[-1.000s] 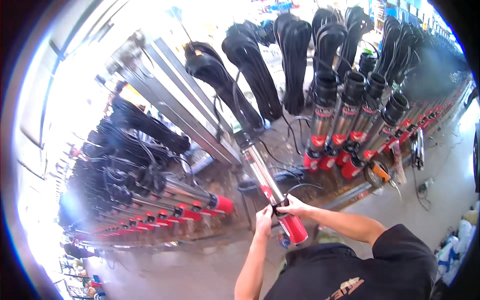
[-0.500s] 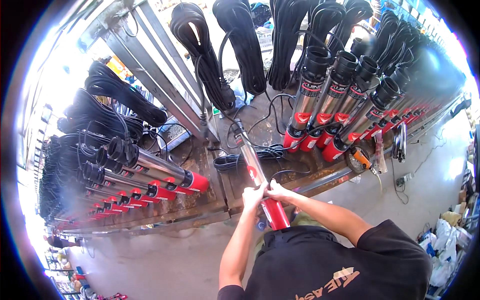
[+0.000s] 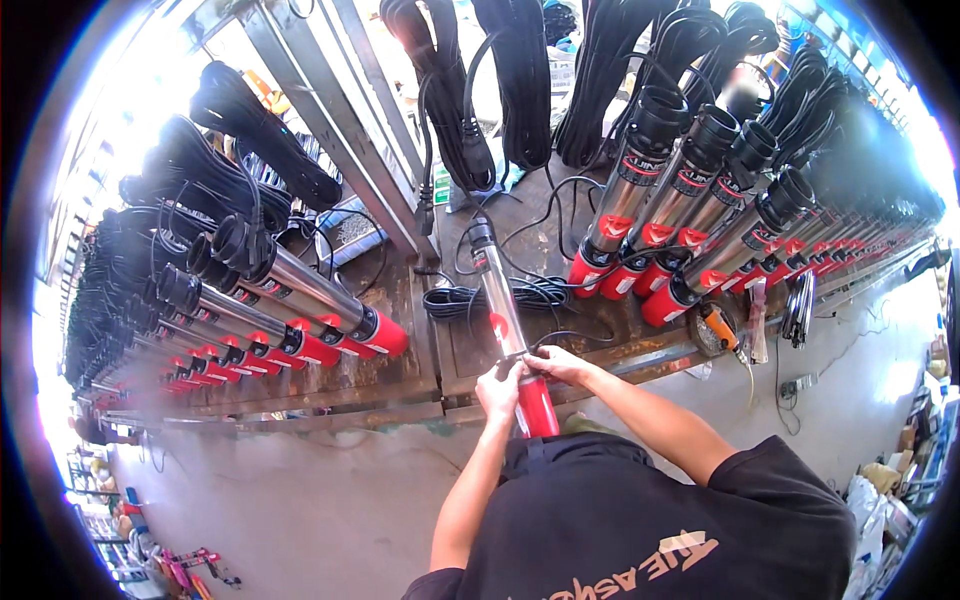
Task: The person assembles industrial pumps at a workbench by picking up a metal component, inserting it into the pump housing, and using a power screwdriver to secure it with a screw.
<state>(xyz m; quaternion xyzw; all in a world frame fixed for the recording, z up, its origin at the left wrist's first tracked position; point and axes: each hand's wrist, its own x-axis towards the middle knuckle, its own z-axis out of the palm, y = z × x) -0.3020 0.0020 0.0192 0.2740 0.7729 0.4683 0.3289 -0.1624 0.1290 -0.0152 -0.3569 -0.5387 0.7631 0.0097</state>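
Observation:
A long submersible pump (image 3: 501, 290), with a shiny steel tube and a red lower end (image 3: 537, 408), leans over the bench edge toward my body. My left hand (image 3: 498, 390) is closed around its left side, thumb and fingers at the dark collar where steel meets red. On the other side, my right hand (image 3: 556, 366) pinches at that same collar; the fingertips of both hands nearly meet. What lies under the fingertips is too small to make out. Beside the tube, a coil of black cable (image 3: 450, 302) rests on the bench.
Rows of similar pumps (image 3: 318, 292) lean at the left, and more pumps (image 3: 640, 190) stand at the right. Thick black cable bundles (image 3: 513, 85) hang at the back near a metal post (image 3: 335, 110). An orange-handled tool (image 3: 718, 328) sits at the bench's right edge.
The pump now lies slightly straighter, its red end further left in view. My hands stay at the collar, with the right fingertips shifted a little. The whole view has also shifted slightly.

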